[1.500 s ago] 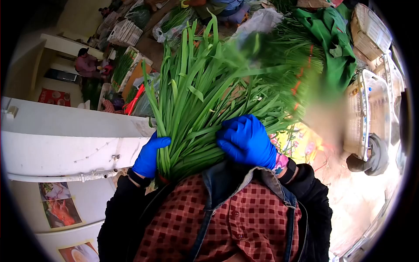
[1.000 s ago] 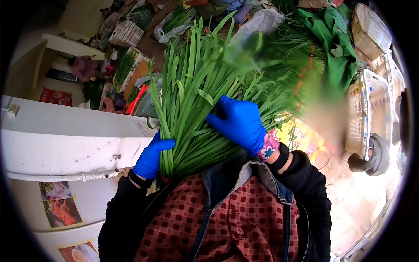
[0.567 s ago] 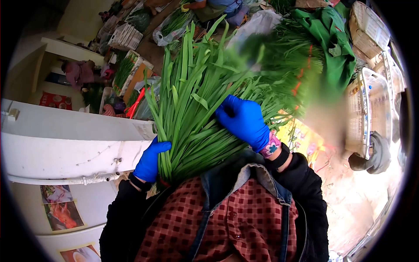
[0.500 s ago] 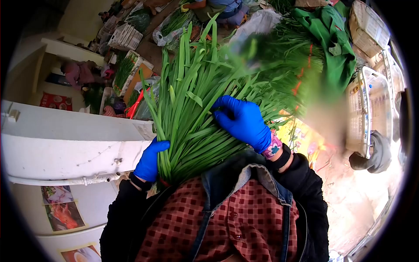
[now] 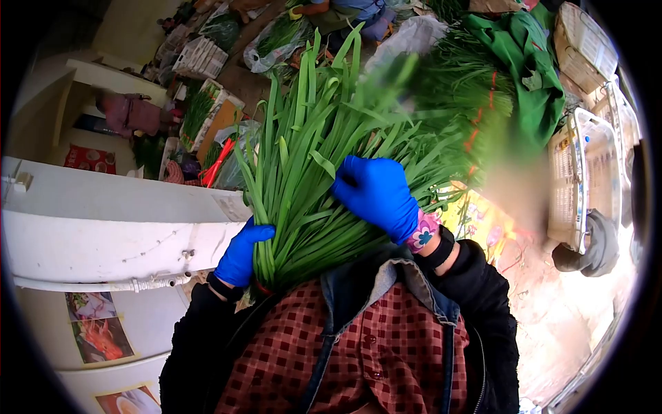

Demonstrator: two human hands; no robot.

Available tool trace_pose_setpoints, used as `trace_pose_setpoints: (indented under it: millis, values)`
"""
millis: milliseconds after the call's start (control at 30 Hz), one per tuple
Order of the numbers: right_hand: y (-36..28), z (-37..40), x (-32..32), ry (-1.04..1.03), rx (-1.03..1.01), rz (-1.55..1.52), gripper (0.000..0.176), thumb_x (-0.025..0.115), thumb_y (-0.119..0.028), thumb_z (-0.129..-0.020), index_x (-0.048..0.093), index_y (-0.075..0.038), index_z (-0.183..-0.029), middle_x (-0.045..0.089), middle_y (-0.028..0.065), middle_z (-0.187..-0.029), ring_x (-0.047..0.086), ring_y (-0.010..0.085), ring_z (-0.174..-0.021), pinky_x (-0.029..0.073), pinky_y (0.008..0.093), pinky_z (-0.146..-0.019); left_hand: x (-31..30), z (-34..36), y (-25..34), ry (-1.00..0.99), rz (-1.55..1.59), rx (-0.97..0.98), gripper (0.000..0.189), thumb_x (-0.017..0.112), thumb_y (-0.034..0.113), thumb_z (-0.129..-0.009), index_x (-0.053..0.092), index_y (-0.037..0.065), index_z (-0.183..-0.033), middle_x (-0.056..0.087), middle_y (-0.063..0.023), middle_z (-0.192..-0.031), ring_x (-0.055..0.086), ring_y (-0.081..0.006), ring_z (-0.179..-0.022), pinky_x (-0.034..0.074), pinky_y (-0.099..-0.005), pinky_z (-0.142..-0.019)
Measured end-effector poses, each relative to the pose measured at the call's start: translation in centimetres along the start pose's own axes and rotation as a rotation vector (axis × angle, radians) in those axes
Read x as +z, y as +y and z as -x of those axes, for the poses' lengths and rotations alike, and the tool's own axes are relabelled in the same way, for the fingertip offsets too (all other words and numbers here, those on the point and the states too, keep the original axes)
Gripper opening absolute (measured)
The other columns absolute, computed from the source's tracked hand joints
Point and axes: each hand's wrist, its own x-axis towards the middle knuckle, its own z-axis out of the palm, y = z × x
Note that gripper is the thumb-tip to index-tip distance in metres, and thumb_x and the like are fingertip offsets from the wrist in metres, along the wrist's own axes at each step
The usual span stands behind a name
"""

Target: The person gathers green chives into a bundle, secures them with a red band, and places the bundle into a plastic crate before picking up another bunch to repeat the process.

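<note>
A large bunch of garlic chives, long flat green leaves fanned out, rests against my front with its tips pointing away from me. My left hand, in a blue glove, is closed around the lower left side of the bunch, thumb over the leaves. Something red, perhaps a tie, shows at the base by that hand. My right hand, gloved in blue too, is curled shut at the right side of the bunch. Its fingertips press in among the leaves and are partly hidden.
More green bundles with red ties lie beyond, partly blurred, by a green cloth. White plastic crates stand at right. A white ledge with a pipe runs along the left. Other people are at the back.
My right hand has shifted slightly down and left and turned, its fingers more curled. My left hand keeps its hold on the bunch. A person at back left has changed posture.
</note>
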Motion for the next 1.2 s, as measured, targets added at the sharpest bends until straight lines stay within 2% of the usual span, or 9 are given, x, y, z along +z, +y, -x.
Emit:
trace_pose_setpoints:
  millis: [300, 367, 533, 600, 633, 800, 867, 1067, 1200]
  values:
    - [2.9, 0.2, -4.2, 0.451, 0.099, 0.122, 0.018, 0.066, -0.017, -0.075, 0.054, -0.008, -0.064, 0.053, 0.0118, -0.053, 0.054, 0.0305, -0.047, 0.042, 0.0359, -0.045, -0.5, 0.2, -0.6, 0.028, -0.087, 0.078, 0.067, 0.062, 0.016, -0.075, 0.039, 0.002, -0.137, 0.055, -0.0125, -0.123, 0.054, -0.0237, -0.112, 0.041, -0.0345, -0.099]
    - [5.6, 1.6, -6.3, 0.481, 0.358, -0.145, 0.016, 0.067, -0.017, -0.08, 0.06, -0.005, -0.072, 0.053, 0.005, -0.053, 0.049, 0.0111, -0.044, 0.04, 0.0279, -0.045, -0.4, 0.5, -0.4, 0.031, -0.148, 0.068, 0.066, 0.058, 0.013, -0.076, 0.037, 0.001, -0.138, 0.052, -0.0156, -0.128, 0.053, -0.028, -0.116, 0.041, -0.0386, -0.101]
    - [6.7, 7.1, -13.8, 0.176, 0.726, -0.502, 0.033, 0.064, -0.027, -0.088, 0.062, -0.002, -0.067, 0.061, 0.0067, -0.058, 0.053, 0.013, -0.045, 0.039, 0.026, -0.043, 1.0, 1.3, 1.3, 0.041, -0.184, -0.022, 0.07, 0.062, 0.011, -0.075, 0.035, 0.001, -0.139, 0.053, -0.0135, -0.128, 0.051, -0.0244, -0.116, 0.04, -0.0355, -0.1]
    - [9.3, 10.9, -13.2, -0.344, 0.17, 0.728, 0.035, 0.064, -0.029, -0.085, 0.062, -0.004, -0.061, 0.06, 0.0115, -0.054, 0.054, 0.0237, -0.045, 0.041, 0.0356, -0.047, 1.3, 1.2, 1.4, 0.025, -0.207, -0.043, 0.073, 0.065, 0.014, -0.075, 0.035, 0.001, -0.14, 0.053, -0.0117, -0.127, 0.051, -0.0212, -0.116, 0.039, -0.0328, -0.1]
    - [10.0, 12.0, -13.0, -0.51, 0.274, 0.856, 0.024, 0.067, -0.024, -0.079, 0.063, -0.006, -0.064, 0.066, 0.0123, -0.07, 0.058, 0.0302, -0.056, 0.042, 0.0428, -0.054, 1.1, 1.2, 1.6, -0.008, -0.252, -0.053, 0.074, 0.066, 0.013, -0.074, 0.034, 0.001, -0.14, 0.053, -0.0113, -0.128, 0.05, -0.0209, -0.116, 0.038, -0.0326, -0.1]
    - [5.4, 7.9, -15.4, 0.07, 0.03, 0.689, 0.013, 0.07, -0.014, -0.076, 0.068, -0.008, -0.088, 0.066, 0.0098, -0.101, 0.061, 0.0263, -0.077, 0.046, 0.0394, -0.061, 1.9, 0.5, 2.0, -0.074, -0.34, -0.034, 0.075, 0.063, 0.006, -0.072, 0.034, 0.0, -0.14, 0.052, -0.0134, -0.129, 0.05, -0.0244, -0.118, 0.038, -0.0348, -0.101]
    - [3.0, 5.9, -15.2, 0.179, 0.261, -0.014, 0.023, 0.068, -0.008, -0.078, 0.067, -0.008, -0.101, 0.066, 0.0103, -0.101, 0.063, 0.0253, -0.081, 0.049, 0.0335, -0.067, 2.5, 0.6, 2.2, -0.071, -0.391, -0.026, 0.077, 0.064, 0.006, -0.07, 0.033, 0.0, -0.141, 0.051, -0.0131, -0.131, 0.049, -0.0241, -0.12, 0.036, -0.0341, -0.103]
    - [0.9, -0.4, -12.9, 0.122, -0.238, 0.337, 0.034, 0.069, -0.015, -0.075, 0.065, -0.011, -0.108, 0.064, 0.0096, -0.091, 0.062, 0.0286, -0.076, 0.049, 0.0361, -0.063, 3.7, 0.4, 2.5, -0.08, -0.422, -0.025, 0.082, 0.065, 0.006, -0.069, 0.029, 0.0, -0.142, 0.048, -0.0122, -0.133, 0.046, -0.0234, -0.122, 0.033, -0.0338, -0.105]
    - [3.4, -0.7, -11.2, 0.025, -0.219, 0.442, 0.032, 0.068, -0.019, -0.075, 0.065, -0.013, -0.106, 0.057, 0.0059, -0.076, 0.057, 0.0269, -0.064, 0.045, 0.0377, -0.054, 4.0, 0.2, 2.6, -0.09, -0.45, -0.018, 0.082, 0.064, 0.006, -0.068, 0.029, 0.0, -0.142, 0.048, -0.0121, -0.134, 0.045, -0.0234, -0.124, 0.032, -0.0337, -0.105]
